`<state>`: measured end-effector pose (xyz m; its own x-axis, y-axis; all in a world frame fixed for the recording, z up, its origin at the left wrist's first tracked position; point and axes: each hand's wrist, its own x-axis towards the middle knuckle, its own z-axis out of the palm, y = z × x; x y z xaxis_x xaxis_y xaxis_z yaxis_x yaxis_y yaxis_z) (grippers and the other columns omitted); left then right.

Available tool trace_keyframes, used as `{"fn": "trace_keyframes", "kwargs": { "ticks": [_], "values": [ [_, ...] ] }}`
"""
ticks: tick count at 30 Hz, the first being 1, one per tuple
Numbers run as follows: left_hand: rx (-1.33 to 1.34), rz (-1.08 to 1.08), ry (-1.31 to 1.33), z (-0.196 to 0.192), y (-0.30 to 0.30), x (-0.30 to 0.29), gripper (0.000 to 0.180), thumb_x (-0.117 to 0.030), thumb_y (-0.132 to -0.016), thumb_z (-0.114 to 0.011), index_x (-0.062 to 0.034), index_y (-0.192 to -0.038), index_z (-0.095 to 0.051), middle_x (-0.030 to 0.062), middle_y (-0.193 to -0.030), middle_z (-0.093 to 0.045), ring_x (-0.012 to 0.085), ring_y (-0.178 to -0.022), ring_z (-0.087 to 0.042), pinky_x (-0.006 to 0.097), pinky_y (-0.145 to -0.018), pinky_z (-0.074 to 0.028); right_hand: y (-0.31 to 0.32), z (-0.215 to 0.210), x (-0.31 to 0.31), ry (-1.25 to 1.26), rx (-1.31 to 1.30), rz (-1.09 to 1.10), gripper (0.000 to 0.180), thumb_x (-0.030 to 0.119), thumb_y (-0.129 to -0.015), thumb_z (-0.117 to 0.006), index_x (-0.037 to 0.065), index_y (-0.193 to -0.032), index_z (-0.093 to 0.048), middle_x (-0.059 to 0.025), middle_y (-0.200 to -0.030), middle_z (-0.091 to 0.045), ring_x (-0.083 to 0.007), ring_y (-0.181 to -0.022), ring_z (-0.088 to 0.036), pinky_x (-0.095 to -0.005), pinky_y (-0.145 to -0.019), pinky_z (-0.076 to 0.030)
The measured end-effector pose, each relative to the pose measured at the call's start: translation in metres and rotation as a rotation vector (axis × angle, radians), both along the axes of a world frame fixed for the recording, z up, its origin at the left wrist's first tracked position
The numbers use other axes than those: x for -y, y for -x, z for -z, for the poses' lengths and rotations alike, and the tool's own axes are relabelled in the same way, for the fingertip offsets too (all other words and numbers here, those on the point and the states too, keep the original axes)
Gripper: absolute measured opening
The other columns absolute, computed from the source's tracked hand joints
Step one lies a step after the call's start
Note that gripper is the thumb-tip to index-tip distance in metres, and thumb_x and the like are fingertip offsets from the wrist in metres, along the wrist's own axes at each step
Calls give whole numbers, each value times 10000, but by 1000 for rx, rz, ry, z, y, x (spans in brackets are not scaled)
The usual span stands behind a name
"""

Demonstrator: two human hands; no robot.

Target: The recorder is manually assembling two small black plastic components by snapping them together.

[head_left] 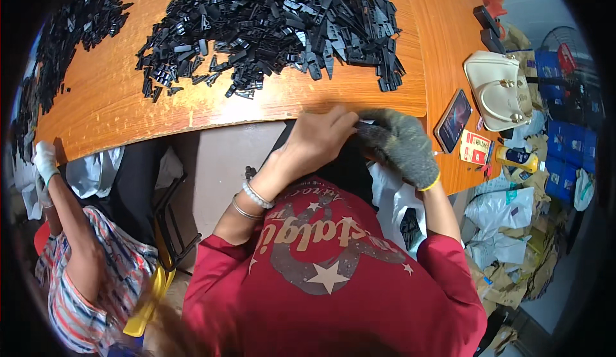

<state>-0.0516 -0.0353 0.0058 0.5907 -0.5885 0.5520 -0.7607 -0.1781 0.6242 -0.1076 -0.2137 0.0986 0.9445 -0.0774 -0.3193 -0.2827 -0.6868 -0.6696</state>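
At the table's near edge, my bare left hand [314, 140], with a beaded bracelet and a bangle at its wrist, has its fingers drawn together in a pinch. What those fingertips hold, if anything, is too small to tell. Close beside it, my right hand [409, 150] wears a dark grey knit glove with a yellow cuff and is curled round a black plastic piece [369, 130]. The glove hides most of that piece. Beyond both hands, a big heap of small black plastic parts [256, 33] covers the wooden table [212, 110].
Right of my hands lie a phone [453, 121], a cream handbag [497, 87], a red-and-white card [475, 147] and a yellow bottle [518, 159]. Plastic bags [504, 216] and brown paper lie further right. At left, a co-worker's gloved hand [45, 159] touches the table beside another black heap [74, 26].
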Motion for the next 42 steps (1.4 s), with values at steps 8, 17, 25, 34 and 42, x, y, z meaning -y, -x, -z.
{"fn": "trace_keyframes", "kwargs": {
  "ticks": [8, 17, 25, 34, 42],
  "values": [
    [44, -526, -234, 2, -52, -24, 365, 24, -778, -591, 12, -1136, -525, 168, -1041, -527, 347, -881, -594, 415, -628, -521, -13, 30, -17, -120, 72, 47, 389, 215, -806, -751, -3, -1115, -659, -192, -1038, -686, -293, -953, -680, -342, -824, -518],
    [-97, -359, -113, 8, -36, -30, 211, -28, -846, -640, -13, -1047, -577, 147, -925, -578, 352, -799, -620, 405, -631, -498, -22, 54, -26, -233, 151, -68, 327, 207, -835, -721, 51, -1118, -672, -152, -1051, -680, -293, -977, -656, -352, -844, -506],
    [-232, -241, -35, 5, -29, -33, 140, 42, -801, -654, -3, -916, -588, 117, -812, -567, 280, -624, -594, 337, -584, -463, -22, 58, -26, -30, 271, -60, 315, 259, -824, -728, 79, -1080, -698, -146, -978, -690, -313, -895, -660, -376, -767, -510],
    [-395, -180, -10, 8, -31, -35, 177, 32, -757, -688, -4, -904, -595, 115, -809, -540, 279, -652, -577, 357, -597, -453, -35, 38, -19, 234, 268, -238, 295, 301, -815, -718, 103, -1033, -717, -141, -886, -688, -336, -822, -654, -413, -700, -510],
    [-416, -155, 22, 14, -29, -36, 166, 9, -753, -672, -9, -893, -585, 140, -843, -543, 363, -764, -588, 425, -642, -458, -60, 25, -35, 472, 298, -505, 185, 279, -818, -660, 107, -862, -711, -122, -763, -673, -322, -730, -662, -442, -604, -506]
  ]
}}
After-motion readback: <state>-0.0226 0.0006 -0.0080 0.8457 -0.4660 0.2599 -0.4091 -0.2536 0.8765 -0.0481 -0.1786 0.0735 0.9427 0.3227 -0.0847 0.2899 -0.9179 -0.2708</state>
